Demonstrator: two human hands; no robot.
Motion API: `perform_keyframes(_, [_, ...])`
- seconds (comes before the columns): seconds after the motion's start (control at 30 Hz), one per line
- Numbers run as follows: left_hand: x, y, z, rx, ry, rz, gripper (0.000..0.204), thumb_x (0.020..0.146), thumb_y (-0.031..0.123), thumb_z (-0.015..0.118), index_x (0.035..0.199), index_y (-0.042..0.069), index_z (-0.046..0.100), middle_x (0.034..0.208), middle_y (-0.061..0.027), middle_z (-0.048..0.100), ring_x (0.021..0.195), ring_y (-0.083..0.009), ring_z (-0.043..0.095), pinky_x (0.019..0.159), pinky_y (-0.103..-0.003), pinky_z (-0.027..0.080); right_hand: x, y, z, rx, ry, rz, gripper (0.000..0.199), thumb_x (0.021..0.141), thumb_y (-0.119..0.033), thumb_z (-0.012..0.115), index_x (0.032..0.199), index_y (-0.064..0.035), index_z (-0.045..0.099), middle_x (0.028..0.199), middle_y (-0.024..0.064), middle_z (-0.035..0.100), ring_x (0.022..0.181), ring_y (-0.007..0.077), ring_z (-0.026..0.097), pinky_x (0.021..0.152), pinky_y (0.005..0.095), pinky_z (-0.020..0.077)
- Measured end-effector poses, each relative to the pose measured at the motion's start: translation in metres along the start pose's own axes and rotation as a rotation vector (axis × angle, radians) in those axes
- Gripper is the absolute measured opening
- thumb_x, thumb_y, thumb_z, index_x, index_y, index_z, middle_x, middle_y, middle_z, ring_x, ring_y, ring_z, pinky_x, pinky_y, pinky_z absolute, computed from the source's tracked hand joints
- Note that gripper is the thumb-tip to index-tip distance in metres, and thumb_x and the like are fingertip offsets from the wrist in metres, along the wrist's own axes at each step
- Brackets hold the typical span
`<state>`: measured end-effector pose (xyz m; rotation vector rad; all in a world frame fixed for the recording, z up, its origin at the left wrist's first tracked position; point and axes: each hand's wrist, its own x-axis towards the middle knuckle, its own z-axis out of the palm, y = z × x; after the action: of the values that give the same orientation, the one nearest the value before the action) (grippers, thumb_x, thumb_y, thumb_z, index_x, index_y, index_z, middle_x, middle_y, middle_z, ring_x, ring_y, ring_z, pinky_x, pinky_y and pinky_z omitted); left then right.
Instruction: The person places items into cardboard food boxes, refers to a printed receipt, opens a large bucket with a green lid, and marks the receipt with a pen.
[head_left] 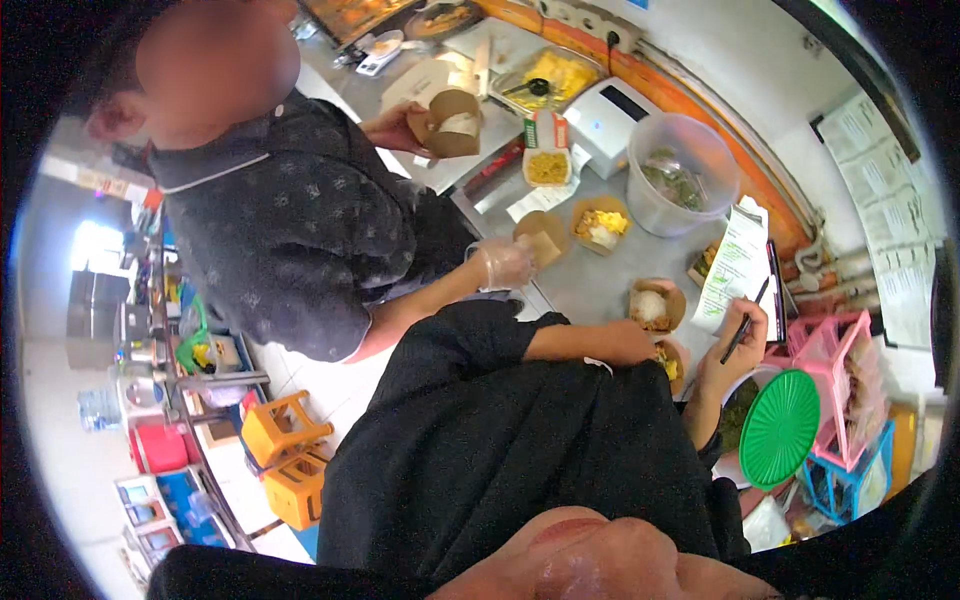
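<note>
My right hand (745, 338) is closed around a black pen (740, 338), beside a sheet of paper (737, 262) with printed lines and green marks. My left hand (648, 343) is at the near side of the counter, between a brown paper food box with rice (652, 304) and another box with yellow food (668, 364). Its fingers are mostly hidden, so I cannot tell whether it grips a box. Further left along the counter stands a third open box (602, 224) with rice and yellow food.
At left a co-worker in dark patterned clothing (290, 230) holds a box with rice (452, 125); their gloved hand (505, 265) touches another brown box (541, 240). A clear tub (680, 175), white machine (612, 122), green lid (780, 430) and pink rack (835, 385) surround the counter.
</note>
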<state>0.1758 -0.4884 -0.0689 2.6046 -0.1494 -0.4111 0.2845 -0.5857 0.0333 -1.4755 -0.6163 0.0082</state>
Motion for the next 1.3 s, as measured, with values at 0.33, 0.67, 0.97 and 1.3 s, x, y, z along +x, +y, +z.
perform_keyframes(0.33, [0.026, -0.015, 0.077, 0.377, 0.306, 0.059, 0.04, 0.083, 0.026, 0.05, 0.118, 0.008, 0.054, 0.118, -0.0157, 0.05, 0.108, -0.0306, 0.05, 0.078, -0.058, 0.042, 0.001, 0.006, -0.005, 0.003, 0.042, -0.077, 0.007, 0.089, -0.008, 0.056, 0.089, -0.0009, 0.056, 0.088, 0.0045, 0.057, 0.08, 0.011, 0.052, 0.073, 0.0222, 0.0413])
perform_keyframes(0.67, [0.01, 0.0, 0.045, 0.335, -0.118, 0.123, 0.02, 0.077, 0.021, 0.053, 0.078, 0.009, 0.069, 0.119, -0.0212, 0.052, 0.105, -0.0393, 0.052, 0.073, -0.058, 0.041, -0.003, 0.021, -0.027, 0.077, 0.148, -0.064, 0.003, 0.086, -0.001, 0.058, 0.088, -0.0022, 0.056, 0.086, 0.0013, 0.058, 0.077, 0.0076, 0.053, 0.07, 0.0194, 0.0413])
perform_keyframes(0.97, [0.039, -0.014, 0.028, -0.238, -0.464, -0.004, 0.022, 0.08, 0.012, 0.049, 0.088, 0.002, 0.067, 0.107, -0.0188, 0.061, 0.105, -0.0325, 0.056, 0.082, -0.05, 0.046, -0.005, 0.016, -0.032, 0.054, 0.175, -0.052, 0.003, 0.086, 0.0, 0.058, 0.087, -0.0021, 0.057, 0.087, 0.0029, 0.059, 0.08, 0.0077, 0.054, 0.073, 0.0201, 0.0421])
perform_keyframes(1.3, [0.016, -0.104, 0.016, 0.087, 0.749, -0.518, 0.062, 0.075, 0.007, 0.061, 0.133, 0.01, 0.04, 0.138, -0.0163, 0.033, 0.114, -0.0396, 0.046, 0.086, -0.039, 0.046, -0.015, 0.018, -0.054, -0.03, 0.249, -0.067, 0.003, 0.086, -0.001, 0.058, 0.087, -0.0024, 0.055, 0.087, 0.0042, 0.059, 0.08, 0.0087, 0.054, 0.073, 0.0203, 0.0424])
